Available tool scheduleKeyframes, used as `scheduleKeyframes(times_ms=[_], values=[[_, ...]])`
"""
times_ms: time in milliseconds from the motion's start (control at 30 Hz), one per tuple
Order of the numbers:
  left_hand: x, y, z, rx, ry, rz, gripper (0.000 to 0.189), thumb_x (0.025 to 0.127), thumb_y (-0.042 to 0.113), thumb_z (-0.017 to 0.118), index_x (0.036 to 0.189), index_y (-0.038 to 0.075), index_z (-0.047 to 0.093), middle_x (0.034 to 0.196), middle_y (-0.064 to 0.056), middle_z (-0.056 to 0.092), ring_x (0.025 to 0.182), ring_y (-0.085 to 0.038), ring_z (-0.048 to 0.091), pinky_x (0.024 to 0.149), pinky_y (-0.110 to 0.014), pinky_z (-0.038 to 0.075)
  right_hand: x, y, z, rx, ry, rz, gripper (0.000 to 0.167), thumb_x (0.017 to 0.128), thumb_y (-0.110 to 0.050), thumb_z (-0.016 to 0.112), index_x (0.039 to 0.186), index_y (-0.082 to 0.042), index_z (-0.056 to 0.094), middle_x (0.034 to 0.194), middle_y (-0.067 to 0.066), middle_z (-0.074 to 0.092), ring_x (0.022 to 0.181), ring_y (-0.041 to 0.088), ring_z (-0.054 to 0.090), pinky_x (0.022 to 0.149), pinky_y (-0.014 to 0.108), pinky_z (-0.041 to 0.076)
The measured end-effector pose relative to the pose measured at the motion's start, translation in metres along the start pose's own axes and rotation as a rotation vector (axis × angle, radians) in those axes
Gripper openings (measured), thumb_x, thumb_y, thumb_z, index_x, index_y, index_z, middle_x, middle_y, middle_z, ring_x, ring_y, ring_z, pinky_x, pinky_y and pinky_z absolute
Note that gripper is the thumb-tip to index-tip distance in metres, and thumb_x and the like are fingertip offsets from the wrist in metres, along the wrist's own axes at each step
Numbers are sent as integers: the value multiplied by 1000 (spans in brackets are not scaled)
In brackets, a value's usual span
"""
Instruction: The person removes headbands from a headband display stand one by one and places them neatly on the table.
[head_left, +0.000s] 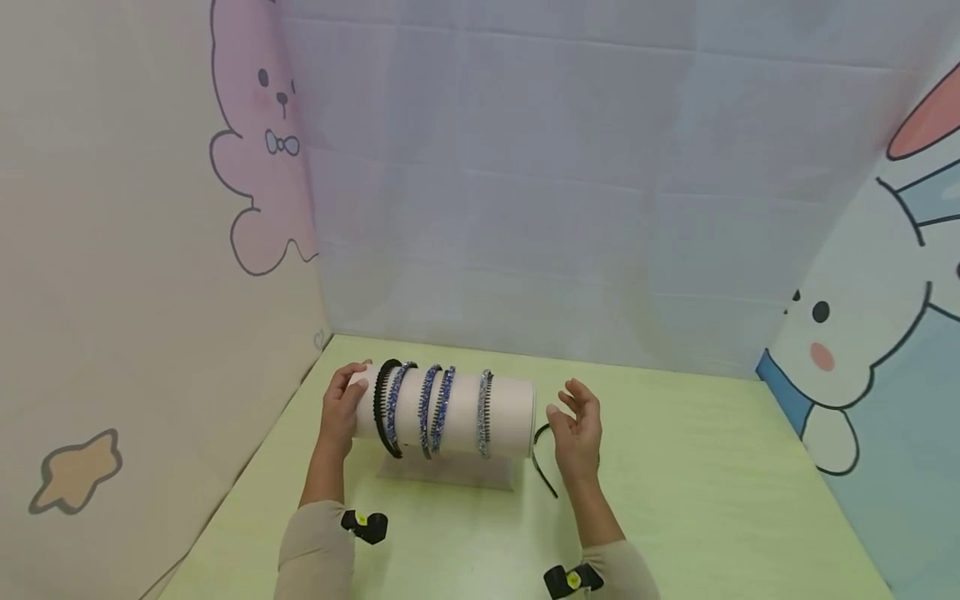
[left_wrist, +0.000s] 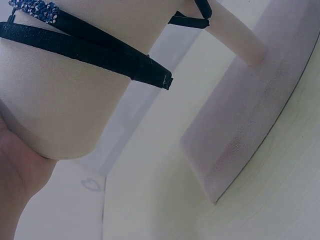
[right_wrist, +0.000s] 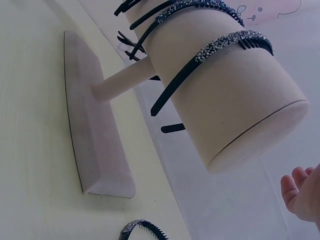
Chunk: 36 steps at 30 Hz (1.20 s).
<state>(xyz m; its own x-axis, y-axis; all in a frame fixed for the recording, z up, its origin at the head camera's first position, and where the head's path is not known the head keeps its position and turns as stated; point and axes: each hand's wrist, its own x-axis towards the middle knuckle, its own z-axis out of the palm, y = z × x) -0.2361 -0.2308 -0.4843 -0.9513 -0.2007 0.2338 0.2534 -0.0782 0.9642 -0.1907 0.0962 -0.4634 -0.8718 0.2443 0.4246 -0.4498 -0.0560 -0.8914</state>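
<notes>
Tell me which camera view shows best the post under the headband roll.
The right wrist view: the post shows from base to roll. The left wrist view shows its lower part, headband ends overlapping it higher up. In the head view, the roll hides it.

Soft, even light; wrist views look dimmer.

Pale yellow-green tabletop [head_left: 720, 475], w/ lt. grey back sheet [head_left: 525, 208] behind, horiz. creases across it. L side: cream wall [head_left: 112, 250] w/ pink bear dwg. [head_left: 258, 179], blue bow tie [head_left: 282, 143], tan star [head_left: 78, 473] lower down, sm. heart outline [head_left: 318, 338] nr. corner. R side: white rabbit dwg. [head_left: 862, 342], pink cheek & ear, partly cut off.
</notes>
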Motion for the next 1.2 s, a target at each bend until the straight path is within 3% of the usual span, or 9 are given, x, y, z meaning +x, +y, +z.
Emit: scheduleKeyframes(times_ms=[367,533,867,1100,1200], values=[[9,-18,-7,-25,12,-26,24,96,2,45,119,-4,44,137,-13,44,118,-15,44,85,-23,40,9,-3,12,8,-136,-143,52,80,15,50,128,20,31,130,31,35,118,50,33,92,58,25],[8,-16,-5,-11,8,-28,23,96,3,45,118,-3,46,137,-12,44,120,-16,43,86,-24,39,14,-3,18,-12,-175,-197,53,78,14,52,126,21,32,128,32,35,117,51,32,92,59,25],[-1,7,4,22,-1,-4,26,95,4,44,119,-6,44,138,-17,42,120,-18,42,86,-23,38,23,-2,26,-38,-244,-260,56,76,10,55,126,22,31,128,35,36,117,52,33,95,61,22],[10,-16,-4,-16,27,-11,25,95,3,46,119,-5,45,137,-14,45,121,-18,42,86,-24,39,28,-1,35,-36,-275,-250,56,78,9,53,128,20,31,130,34,35,119,51,32,98,59,20],[9,-18,-4,-15,37,-2,25,95,4,46,119,-4,45,135,-13,46,120,-17,43,86,-23,39,27,-4,39,-48,-281,-232,56,79,5,53,129,19,31,131,33,36,119,50,33,99,58,21]])
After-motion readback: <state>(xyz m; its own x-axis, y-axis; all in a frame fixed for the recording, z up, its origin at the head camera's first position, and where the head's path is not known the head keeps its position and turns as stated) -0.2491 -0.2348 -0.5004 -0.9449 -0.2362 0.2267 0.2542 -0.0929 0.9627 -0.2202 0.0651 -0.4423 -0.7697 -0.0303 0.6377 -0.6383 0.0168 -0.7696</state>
